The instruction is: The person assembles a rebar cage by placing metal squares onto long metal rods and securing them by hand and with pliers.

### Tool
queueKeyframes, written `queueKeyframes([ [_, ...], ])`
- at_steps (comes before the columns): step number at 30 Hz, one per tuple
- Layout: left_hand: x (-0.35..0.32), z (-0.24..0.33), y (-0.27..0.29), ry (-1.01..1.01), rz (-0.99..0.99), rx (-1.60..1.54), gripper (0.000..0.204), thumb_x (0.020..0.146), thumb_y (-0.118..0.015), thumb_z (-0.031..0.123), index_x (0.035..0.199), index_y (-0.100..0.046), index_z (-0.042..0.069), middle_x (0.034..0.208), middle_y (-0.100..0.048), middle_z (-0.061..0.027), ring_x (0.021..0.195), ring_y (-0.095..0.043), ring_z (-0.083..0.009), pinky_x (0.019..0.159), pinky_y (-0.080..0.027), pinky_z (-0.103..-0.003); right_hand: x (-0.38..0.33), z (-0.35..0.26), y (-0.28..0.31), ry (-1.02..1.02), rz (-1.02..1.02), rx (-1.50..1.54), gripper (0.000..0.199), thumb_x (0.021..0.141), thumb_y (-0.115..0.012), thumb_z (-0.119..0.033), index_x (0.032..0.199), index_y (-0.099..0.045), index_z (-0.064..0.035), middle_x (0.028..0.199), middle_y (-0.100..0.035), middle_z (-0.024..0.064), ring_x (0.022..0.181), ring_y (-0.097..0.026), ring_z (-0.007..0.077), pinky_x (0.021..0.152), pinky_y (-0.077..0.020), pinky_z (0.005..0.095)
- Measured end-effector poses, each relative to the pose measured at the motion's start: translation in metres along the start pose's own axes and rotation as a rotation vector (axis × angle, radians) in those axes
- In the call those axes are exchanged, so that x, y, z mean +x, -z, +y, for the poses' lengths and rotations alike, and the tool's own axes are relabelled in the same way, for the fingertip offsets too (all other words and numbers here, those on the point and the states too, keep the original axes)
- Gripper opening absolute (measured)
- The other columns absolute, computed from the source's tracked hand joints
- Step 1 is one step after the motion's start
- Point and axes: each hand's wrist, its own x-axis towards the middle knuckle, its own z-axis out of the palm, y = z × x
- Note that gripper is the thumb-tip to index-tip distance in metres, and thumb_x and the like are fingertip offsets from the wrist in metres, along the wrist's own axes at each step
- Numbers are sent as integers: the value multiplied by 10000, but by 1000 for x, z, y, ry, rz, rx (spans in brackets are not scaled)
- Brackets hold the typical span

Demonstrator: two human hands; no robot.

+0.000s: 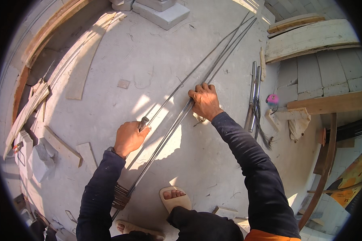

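Rod bundle (160, 145) runs diagonally mid-frame; right hand (206, 101) fingers clamped over it. Left hand (132, 135) fingers closed on dark piece (143, 123) by lone rod (182, 83), centre-left. Best: pin bundle, keep rods parallel.

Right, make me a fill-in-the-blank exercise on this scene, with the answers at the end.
1. The hand lower in the picture is the person's ____ one.
2. The shiny pipes lie to the ____ of the long rods.
3. The small round thing near the pipes is blue and ____.
4. The sandals are on the person's ____.

Missing words: left; right; pink; feet.
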Motion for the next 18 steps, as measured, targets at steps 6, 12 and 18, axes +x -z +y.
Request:
queueKeyframes([
  [6, -27, -14, 1, 94, 95, -69, 436, 942, -760, 419, 863, -755, -10, 756, -708, -224, 739, -702, -428, 689, -523, -511, 0, -30, 0, 25, -19, 73, 180, 799, -762, -120, 974, -777, -159, 915, -714, 50, 974, -646, 255, 926, -474, 446],
  [12, -38, -9, 7, 122, 170, -93, 417, 937, -761, 404, 870, -763, -7, 763, -714, -230, 752, -708, -450, 704, -532, -521, -12, -34, 18, -83, 137, 172, 157, 832, -752, -121, 981, -763, -168, 894, -691, 29, 925, -622, 250, 914, -434, 432],
  [18, -37, -10, 10, 72, 157, -45, 458, 950, -737, 425, 864, -766, -24, 768, -728, -234, 761, -718, -451, 714, -545, -521, -21, -39, 7, -64, 164, 189, 185, 812, -774, -119, 988, -774, -179, 874, -665, 19, 898, -613, 239, 893, -422, 430],
])
